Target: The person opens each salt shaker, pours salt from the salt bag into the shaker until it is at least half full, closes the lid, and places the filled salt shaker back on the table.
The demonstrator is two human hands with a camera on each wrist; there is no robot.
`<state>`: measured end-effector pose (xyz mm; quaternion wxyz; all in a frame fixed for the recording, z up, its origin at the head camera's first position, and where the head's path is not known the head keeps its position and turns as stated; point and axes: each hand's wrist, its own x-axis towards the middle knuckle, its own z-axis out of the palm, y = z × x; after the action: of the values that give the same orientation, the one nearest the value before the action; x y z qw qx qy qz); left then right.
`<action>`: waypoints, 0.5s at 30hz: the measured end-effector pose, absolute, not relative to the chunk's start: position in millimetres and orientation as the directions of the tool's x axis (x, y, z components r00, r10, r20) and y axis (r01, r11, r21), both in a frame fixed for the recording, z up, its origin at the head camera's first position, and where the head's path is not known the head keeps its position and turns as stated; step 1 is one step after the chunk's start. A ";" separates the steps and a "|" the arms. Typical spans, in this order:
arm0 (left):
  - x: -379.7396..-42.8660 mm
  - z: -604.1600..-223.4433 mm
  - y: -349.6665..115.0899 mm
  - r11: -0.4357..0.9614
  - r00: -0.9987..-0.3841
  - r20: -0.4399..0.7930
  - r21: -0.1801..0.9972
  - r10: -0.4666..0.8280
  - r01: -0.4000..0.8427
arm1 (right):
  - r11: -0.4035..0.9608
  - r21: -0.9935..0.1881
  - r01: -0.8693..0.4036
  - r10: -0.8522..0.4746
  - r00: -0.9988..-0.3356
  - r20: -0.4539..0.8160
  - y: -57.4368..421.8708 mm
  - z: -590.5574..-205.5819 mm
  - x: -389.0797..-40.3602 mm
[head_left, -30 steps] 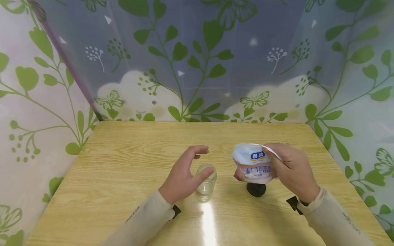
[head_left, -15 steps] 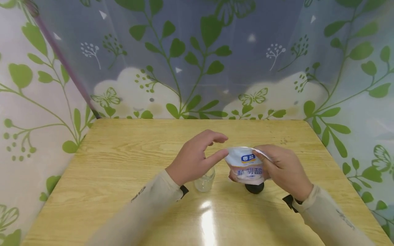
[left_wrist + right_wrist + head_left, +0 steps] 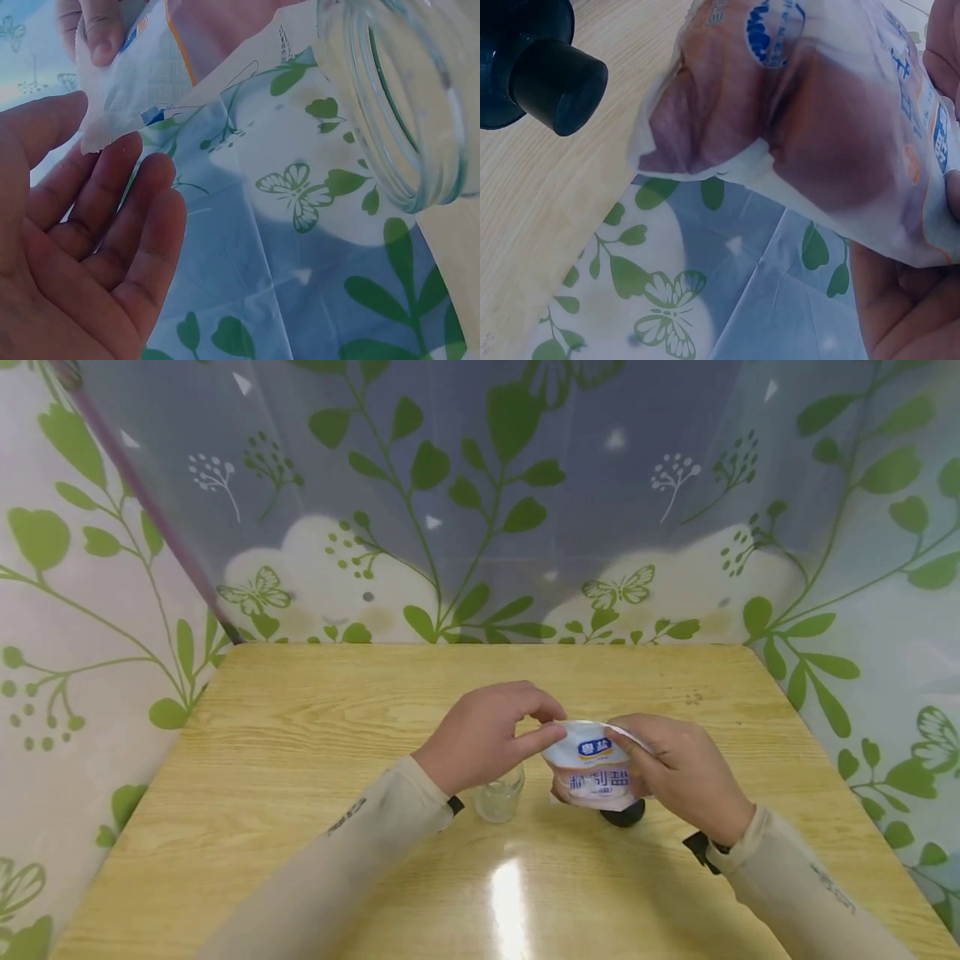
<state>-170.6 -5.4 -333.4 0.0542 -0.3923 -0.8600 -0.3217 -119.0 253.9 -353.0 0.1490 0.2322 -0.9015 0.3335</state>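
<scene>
My right hand point(image 3: 678, 772) grips a white and pink plastic bag of salt point(image 3: 596, 781) near its upper right side, above the table. My left hand point(image 3: 491, 731) meets the bag's upper left corner with thumb and index finger. In the left wrist view the left hand point(image 3: 97, 217) has its other fingers loosely bent, and the bag point(image 3: 142, 75) partly hides a fingertip. An open-mouthed glass jar point(image 3: 498, 797) stands below the left hand, partly covered by it. In the right wrist view the bag point(image 3: 832, 135) sags in creases.
A black object point(image 3: 624, 814) with a wide round body and a narrower cylindrical end point(image 3: 559, 86) is on the wooden table point(image 3: 315, 735), below the bag. Leaf-patterned cloth walls point(image 3: 405, 552) enclose the table at the back and sides.
The left hand has moved right and up from above the jar to the bag's corner, its thumb and index finger closing together. The right hand and bag have shifted slightly left.
</scene>
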 end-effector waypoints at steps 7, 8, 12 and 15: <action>-175.3 -332.4 -0.3 0.504 -0.659 0.339 0.444 0.671 0.741 | 0.637 -0.588 -0.499 -0.311 -0.864 0.395 253.9 -355.8 -119.9; -175.8 -332.4 0.3 0.501 -0.657 0.342 0.443 0.672 0.744 | 0.629 -0.604 -0.489 -0.304 -0.870 0.388 253.8 -355.8 -119.7; -176.4 -331.4 2.7 0.464 -0.643 0.368 0.468 0.672 0.753 | 0.601 -0.634 -0.487 -0.294 -0.872 0.391 254.3 -357.0 -120.3; -175.9 -329.4 5.6 0.441 -0.631 0.363 0.482 0.686 0.757 | 0.569 -0.631 -0.527 -0.305 -0.848 0.434 258.1 -363.3 -122.2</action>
<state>-175.9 5.6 -329.4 0.0567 -0.4260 -0.8470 -0.3129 -122.2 258.1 -363.3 0.1395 0.2376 -0.8748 0.3985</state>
